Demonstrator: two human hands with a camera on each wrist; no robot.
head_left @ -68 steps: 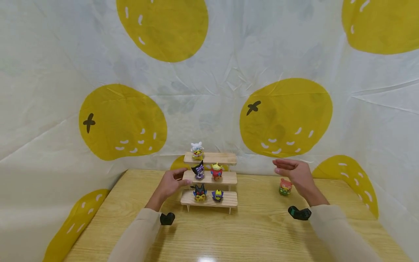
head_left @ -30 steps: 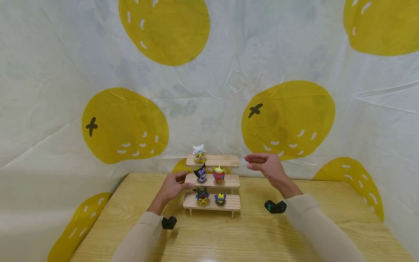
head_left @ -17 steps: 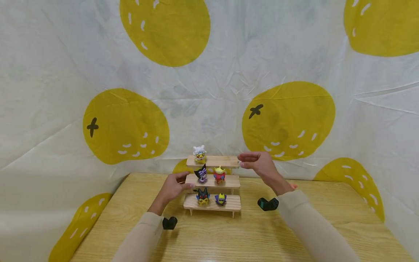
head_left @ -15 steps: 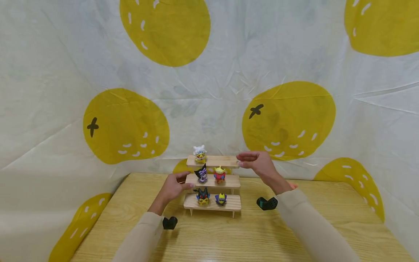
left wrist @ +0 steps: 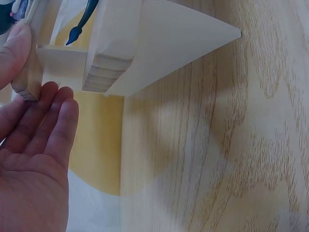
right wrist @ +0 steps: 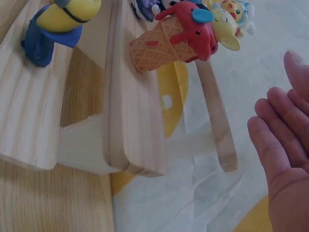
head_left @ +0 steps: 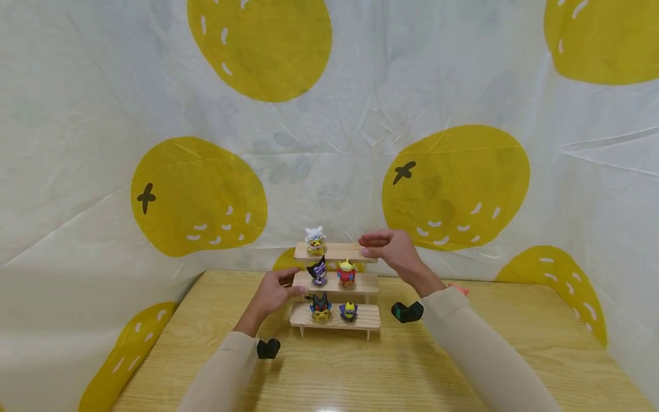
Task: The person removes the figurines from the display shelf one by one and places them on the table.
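A three-tier wooden display stand (head_left: 366,316) stands on the table. My left hand (head_left: 269,296) holds the left end of its middle shelf (head_left: 366,281), thumb on top and fingers below, as the left wrist view shows. My right hand (head_left: 399,253) is at the right end of the top shelf (head_left: 337,250); its fingers are loosely extended, with nothing visible in them. On top sits a white-hooded yellow figurine (head_left: 315,241). The middle shelf bears a black-and-purple figurine (head_left: 319,273) and a red-and-yellow one (right wrist: 186,36). Below are a black-eared figurine (head_left: 320,309) and a yellow-and-blue one (head_left: 348,311).
A pink figurine (head_left: 459,289) on the table shows only in part behind my right forearm. The wooden table (head_left: 329,377) extends around the stand. A white cloth (head_left: 350,189) with yellow fruit shapes hangs behind and at both sides.
My right hand has moved left, from beside the pink figurine to the top shelf's right end. The forearm now partly covers that figurine. My left hand stays at the middle shelf.
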